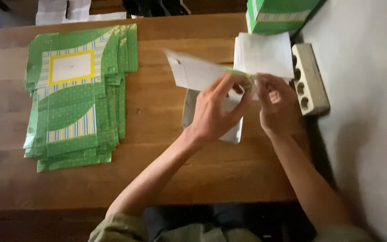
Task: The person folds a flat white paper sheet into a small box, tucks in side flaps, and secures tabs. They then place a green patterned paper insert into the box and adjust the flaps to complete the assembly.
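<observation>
White card blank (198, 71) held above wooden worktop (157, 170); long axis running left-up to right-down. Left hand (216, 110) gripping right end from below, right hand (274, 101) pinching same end just beside. Green flat blanks (75, 98) stacked well left.

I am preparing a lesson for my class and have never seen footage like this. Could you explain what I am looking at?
There is no machine here. One camera, worn on a person's head, looks down at their bare hands over a brown wooden table. The left hand and right hand together hold a flat white-and-green cardboard sheet, lifted above the table. At the left lies a stack of flat green patterned cardboard box blanks. A pile of white sheets, a grey block with round holes and a green box sit at the right.
</observation>
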